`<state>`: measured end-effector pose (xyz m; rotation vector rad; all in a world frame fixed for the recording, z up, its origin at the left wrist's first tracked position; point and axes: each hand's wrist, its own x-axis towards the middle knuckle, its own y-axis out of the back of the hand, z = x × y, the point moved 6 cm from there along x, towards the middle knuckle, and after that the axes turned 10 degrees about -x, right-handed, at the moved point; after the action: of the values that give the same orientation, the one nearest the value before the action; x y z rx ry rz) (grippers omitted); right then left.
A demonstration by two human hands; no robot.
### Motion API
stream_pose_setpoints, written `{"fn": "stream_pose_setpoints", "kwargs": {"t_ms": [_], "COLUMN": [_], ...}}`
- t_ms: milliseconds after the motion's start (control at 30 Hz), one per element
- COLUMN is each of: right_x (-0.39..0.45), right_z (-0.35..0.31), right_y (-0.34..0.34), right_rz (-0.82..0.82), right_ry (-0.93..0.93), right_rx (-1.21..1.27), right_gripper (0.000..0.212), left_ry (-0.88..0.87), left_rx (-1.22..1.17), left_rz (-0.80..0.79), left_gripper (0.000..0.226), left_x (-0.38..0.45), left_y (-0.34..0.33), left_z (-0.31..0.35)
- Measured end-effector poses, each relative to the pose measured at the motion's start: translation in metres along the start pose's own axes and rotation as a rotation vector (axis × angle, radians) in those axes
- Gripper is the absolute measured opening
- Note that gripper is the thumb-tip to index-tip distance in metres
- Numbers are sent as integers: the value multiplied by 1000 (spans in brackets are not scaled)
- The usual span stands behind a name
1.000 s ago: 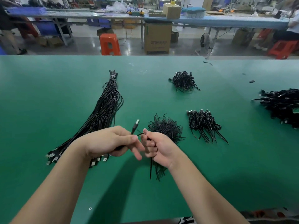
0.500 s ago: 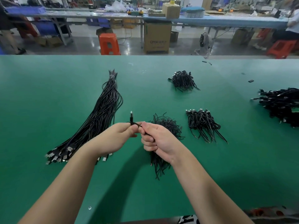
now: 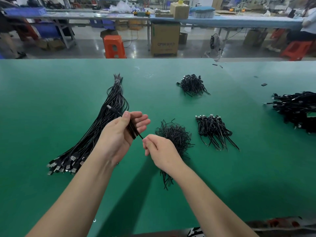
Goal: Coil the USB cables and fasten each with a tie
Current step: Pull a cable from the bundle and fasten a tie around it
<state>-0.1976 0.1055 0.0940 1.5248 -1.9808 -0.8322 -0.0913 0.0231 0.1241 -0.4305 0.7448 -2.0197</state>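
My left hand (image 3: 119,134) is turned palm up and holds a coiled black USB cable (image 3: 132,129) under its thumb, a plug end sticking out up-left. My right hand (image 3: 159,149) pinches a thin black strand that runs from the coil's lower end. A long bundle of straight black USB cables (image 3: 95,132) lies on the green table (image 3: 51,103) to the left, plugs toward me. A loose heap of black ties (image 3: 174,135) sits just behind my right hand.
Tied cable coils lie in a row (image 3: 213,130) to the right, a small heap (image 3: 192,85) farther back, and a large pile (image 3: 297,110) at the right edge. Small black bits (image 3: 264,84) lie far right. Beyond the table stand stools, boxes and another bench.
My left hand has turned palm up and lifted with the coil, its fingers spread. My right hand has dropped lower and right, drawing the thin strand away from the coil.
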Motion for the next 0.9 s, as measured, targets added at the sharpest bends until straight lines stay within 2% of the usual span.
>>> {"fn": "stream_pose_setpoints", "kwargs": {"t_ms": [133,300,367,467,533,667,767,900], "right_x": [-2,-1,1,0,0,2,0,-2], "right_z": [-1,1,2,-5,-7,-3,-1,4], "right_y": [-7,-9,-13,-20,-21,-17,-18,-23], "right_rz": [-41,-37,-84,-203,-196,-94,-96,-87], "right_ry": [28,29,-11,3,-3,-59,-50,-70], "right_rx": [47,70,231,660,792,776,773,757], "right_gripper": [35,26,12,20,19,16,33,36], "left_ry": [-50,-42,-18,48,104,194,282,355], "left_rx": [3,-14,-21,-31,-26,62,129,152], "left_rz": [2,-50,-66,-71,-76,-178,-245,-341], "left_gripper": [29,36,36,31,28,26,25,32], "left_x": [-1,-4,-5,-8,-10,-15,-18,-21], "left_y": [-1,-3,-3,-5,-5,-8,-8,-13], "left_z": [1,-3,-3,-8,-13,-15,-18,-21]}}
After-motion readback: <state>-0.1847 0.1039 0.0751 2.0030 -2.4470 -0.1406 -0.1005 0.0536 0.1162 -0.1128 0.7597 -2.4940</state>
